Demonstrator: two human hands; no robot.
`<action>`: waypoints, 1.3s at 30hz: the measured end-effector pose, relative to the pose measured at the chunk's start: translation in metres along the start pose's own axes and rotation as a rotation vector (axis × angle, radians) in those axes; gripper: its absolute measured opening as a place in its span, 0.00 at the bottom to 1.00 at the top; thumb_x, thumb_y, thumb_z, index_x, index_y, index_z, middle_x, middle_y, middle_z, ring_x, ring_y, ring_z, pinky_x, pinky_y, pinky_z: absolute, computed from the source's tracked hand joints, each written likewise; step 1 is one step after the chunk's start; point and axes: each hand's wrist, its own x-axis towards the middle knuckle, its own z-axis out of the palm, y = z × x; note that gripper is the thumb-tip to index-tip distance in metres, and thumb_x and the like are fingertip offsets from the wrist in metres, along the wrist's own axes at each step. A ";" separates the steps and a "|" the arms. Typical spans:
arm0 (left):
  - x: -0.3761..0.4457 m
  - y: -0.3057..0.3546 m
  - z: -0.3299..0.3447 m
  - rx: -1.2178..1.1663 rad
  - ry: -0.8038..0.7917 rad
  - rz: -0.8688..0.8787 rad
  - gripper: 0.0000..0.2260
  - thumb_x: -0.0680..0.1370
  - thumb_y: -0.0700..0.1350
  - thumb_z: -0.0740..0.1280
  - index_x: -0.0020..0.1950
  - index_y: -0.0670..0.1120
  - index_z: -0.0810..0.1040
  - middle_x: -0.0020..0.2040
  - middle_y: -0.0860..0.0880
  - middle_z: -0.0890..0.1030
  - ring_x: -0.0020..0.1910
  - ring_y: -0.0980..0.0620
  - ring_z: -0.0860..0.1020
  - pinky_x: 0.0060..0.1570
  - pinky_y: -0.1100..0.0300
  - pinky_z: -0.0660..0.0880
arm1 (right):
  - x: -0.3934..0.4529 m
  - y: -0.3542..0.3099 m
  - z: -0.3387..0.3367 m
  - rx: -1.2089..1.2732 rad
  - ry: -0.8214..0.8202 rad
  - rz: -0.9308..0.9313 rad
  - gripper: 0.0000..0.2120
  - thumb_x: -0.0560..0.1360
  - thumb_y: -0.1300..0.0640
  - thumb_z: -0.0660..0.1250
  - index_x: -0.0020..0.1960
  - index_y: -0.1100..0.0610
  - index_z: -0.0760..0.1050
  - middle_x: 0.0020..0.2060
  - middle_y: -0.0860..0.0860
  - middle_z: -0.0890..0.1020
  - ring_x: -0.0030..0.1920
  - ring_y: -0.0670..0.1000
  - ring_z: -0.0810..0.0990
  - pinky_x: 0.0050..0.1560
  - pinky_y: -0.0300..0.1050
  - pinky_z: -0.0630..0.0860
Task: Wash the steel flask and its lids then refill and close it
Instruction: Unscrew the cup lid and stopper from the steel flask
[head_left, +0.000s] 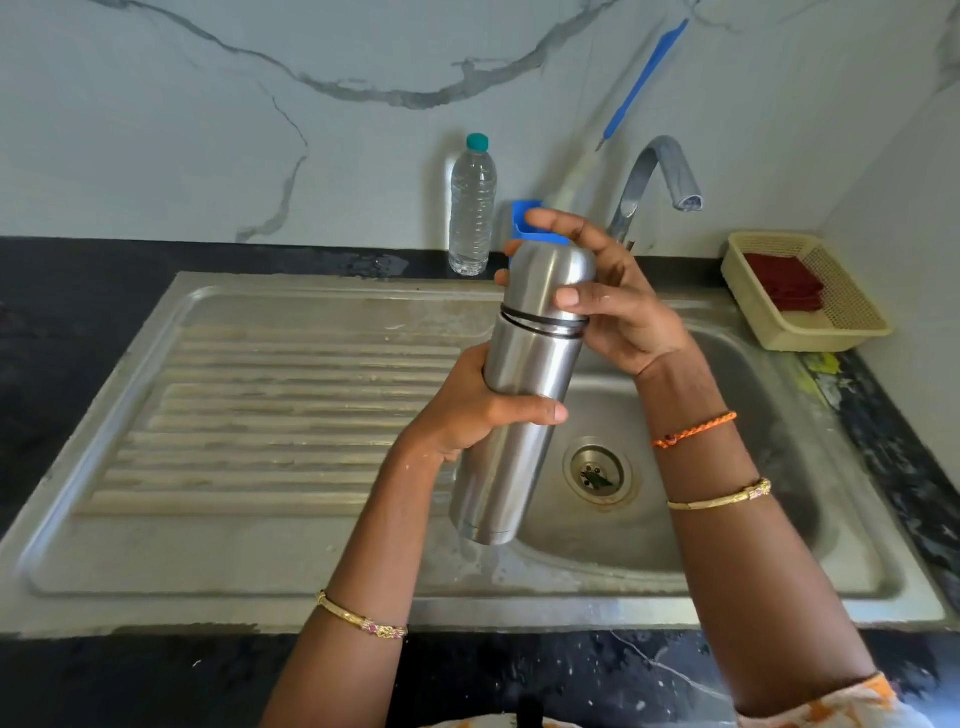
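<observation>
A tall steel flask (511, 410) is held nearly upright, leaning a little to the right, over the left edge of the sink basin (727, 545). My left hand (467, 410) grips its body around the middle. My right hand (602, 291) curls over the domed steel outer lid (550, 280) on top, thumb at the front and fingers behind. Two dark rings show where the lid meets the body. The inner lid is hidden.
A curved tap (660, 176) stands behind the basin, its spout to the right of the flask. A clear water bottle (471, 208) and a blue object (524, 221) stand at the wall. A cream basket (800, 291) with red cloth sits far right. The ribbed drainboard (270, 415) lies left.
</observation>
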 end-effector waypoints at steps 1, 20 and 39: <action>0.001 0.000 -0.002 0.005 -0.009 0.000 0.22 0.57 0.48 0.77 0.48 0.45 0.78 0.40 0.52 0.82 0.41 0.54 0.81 0.40 0.62 0.76 | 0.000 0.001 0.001 -0.004 0.009 -0.019 0.39 0.59 0.63 0.77 0.66 0.62 0.65 0.55 0.59 0.78 0.56 0.62 0.78 0.56 0.54 0.75; -0.003 0.000 -0.002 0.064 -0.119 -0.027 0.25 0.59 0.45 0.77 0.50 0.34 0.77 0.46 0.32 0.80 0.43 0.43 0.80 0.47 0.46 0.78 | 0.008 -0.009 -0.004 0.398 -0.142 -0.033 0.29 0.60 0.58 0.76 0.58 0.65 0.74 0.52 0.61 0.79 0.57 0.60 0.78 0.60 0.52 0.74; -0.032 0.001 -0.028 0.070 0.423 0.013 0.22 0.57 0.38 0.78 0.49 0.45 0.79 0.39 0.54 0.84 0.40 0.56 0.83 0.38 0.64 0.77 | -0.011 0.059 -0.003 0.471 0.431 0.202 0.21 0.61 0.59 0.78 0.52 0.62 0.77 0.46 0.57 0.83 0.53 0.56 0.81 0.58 0.52 0.77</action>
